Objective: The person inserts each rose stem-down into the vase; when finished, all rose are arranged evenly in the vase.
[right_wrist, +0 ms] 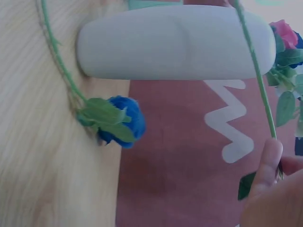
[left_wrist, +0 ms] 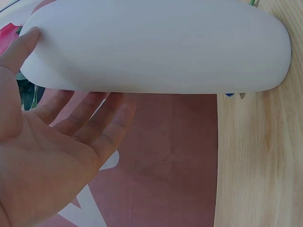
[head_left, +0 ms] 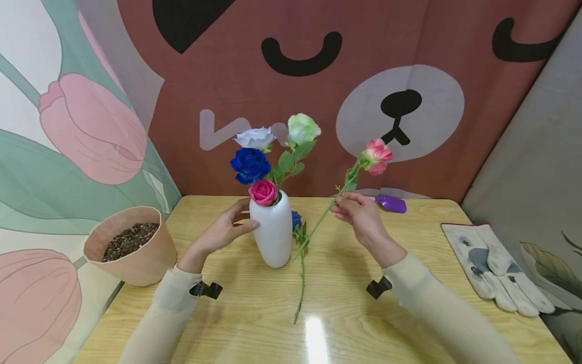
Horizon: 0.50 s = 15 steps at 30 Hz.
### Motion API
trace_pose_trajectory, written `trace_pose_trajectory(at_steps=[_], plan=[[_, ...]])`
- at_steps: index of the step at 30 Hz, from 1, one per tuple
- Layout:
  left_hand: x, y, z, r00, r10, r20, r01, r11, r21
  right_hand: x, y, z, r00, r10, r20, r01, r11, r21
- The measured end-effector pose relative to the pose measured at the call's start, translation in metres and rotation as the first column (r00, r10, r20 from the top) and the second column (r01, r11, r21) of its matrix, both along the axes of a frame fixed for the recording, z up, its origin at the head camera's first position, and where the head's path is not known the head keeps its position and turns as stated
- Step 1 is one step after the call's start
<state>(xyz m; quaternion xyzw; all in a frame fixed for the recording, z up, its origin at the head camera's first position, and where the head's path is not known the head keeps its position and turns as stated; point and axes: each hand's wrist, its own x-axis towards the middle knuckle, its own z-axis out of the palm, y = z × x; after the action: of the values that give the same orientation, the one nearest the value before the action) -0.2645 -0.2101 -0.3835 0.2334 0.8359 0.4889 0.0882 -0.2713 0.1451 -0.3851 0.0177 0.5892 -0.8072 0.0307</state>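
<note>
From where I stand, the white vase [head_left: 275, 237] is on the desk [head_left: 227, 323], a little left of the middle, with four roses rising from its mouth: a white one [head_left: 254, 138], a deep blue one [head_left: 250, 165], a pink one [head_left: 263, 192] and a pale green one [head_left: 303, 129] set somewhat apart on a leafy stem.

The person's left hand [head_left: 227, 228] is at the upper part of the vase. Its fingers are spread wide, the thumb touching the near side while the others pass behind, nearly straight; I can't see all their tips.

The right hand [head_left: 366, 217] pinches the green stem [head_left: 322, 217] of a coral-pink flower [head_left: 377, 156] between thumb and fingers. The bloom is up and to the right, and the stem slants down leftward toward the lower part of the vase; I can't tell whether its end touches anything.

A second blue rose [right_wrist: 130, 120] lies on the desk just beside the vase, its stem trailing toward the person. A purple scoop [head_left: 392, 203] lies beyond the right hand, pale work gloves [head_left: 493, 268] lie at the right edge, and a peach pot [head_left: 136, 270] holding dark soil [head_left: 132, 241] is at the left.
</note>
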Motion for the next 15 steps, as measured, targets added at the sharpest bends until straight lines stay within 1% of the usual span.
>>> trace_pose_trajectory(at_steps=[3,6,11,15], plan=[[0.000,0.000,0.000,1.000,-0.004,0.000,0.004,1.000,0.004,0.001,0.000,0.008,0.998,-0.057,-0.023,0.056,0.996,-0.066],[0.001,0.000,0.000,1.000,-0.005,-0.001,0.005,1.000,0.004,0.001,-0.001,0.016,0.992,-0.118,-0.043,0.111,0.985,-0.132],[0.000,0.000,0.000,1.000,0.005,-0.006,-0.005,1.000,-0.002,-0.002,-0.002,0.027,0.972,-0.222,-0.072,0.201,0.953,-0.226],[0.000,0.000,0.000,1.000,0.007,-0.005,-0.007,1.000,-0.004,-0.004,-0.004,0.035,0.954,-0.285,-0.097,0.248,0.927,-0.280]])
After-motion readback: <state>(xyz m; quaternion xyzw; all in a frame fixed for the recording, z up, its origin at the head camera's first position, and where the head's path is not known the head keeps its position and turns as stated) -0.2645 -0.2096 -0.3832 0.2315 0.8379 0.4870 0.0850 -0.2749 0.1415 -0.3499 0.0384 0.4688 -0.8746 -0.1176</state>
